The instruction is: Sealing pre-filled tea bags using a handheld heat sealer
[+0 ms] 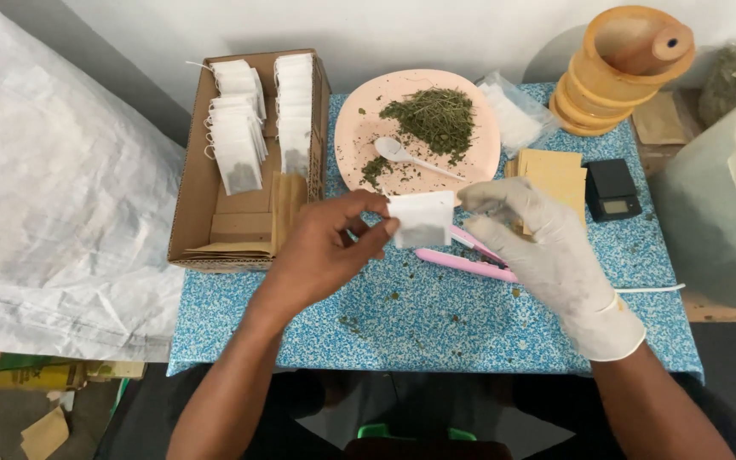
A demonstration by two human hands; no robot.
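Both my hands hold one small white tea bag (422, 218) above the blue speckled table (436, 324). My bare left hand (325, 247) pinches its left edge, and my right hand (538, 247), in a white glove, pinches its right edge. Dark herb shows through the bag's lower part. Behind it a pink plate (359, 128) carries a heap of dried green herb (432, 119) and a white plastic spoon (402, 153). A pink sealing tool (462, 262) lies on the table just under my hands.
A cardboard box (189, 187) at left holds rows of filled tea bags (236, 149) and brown envelopes. Brown paper envelopes (555, 175), a small black scale (611, 189) and a stack of wooden rings (619, 68) stand at the right. A big white sack (44, 187) fills the left.
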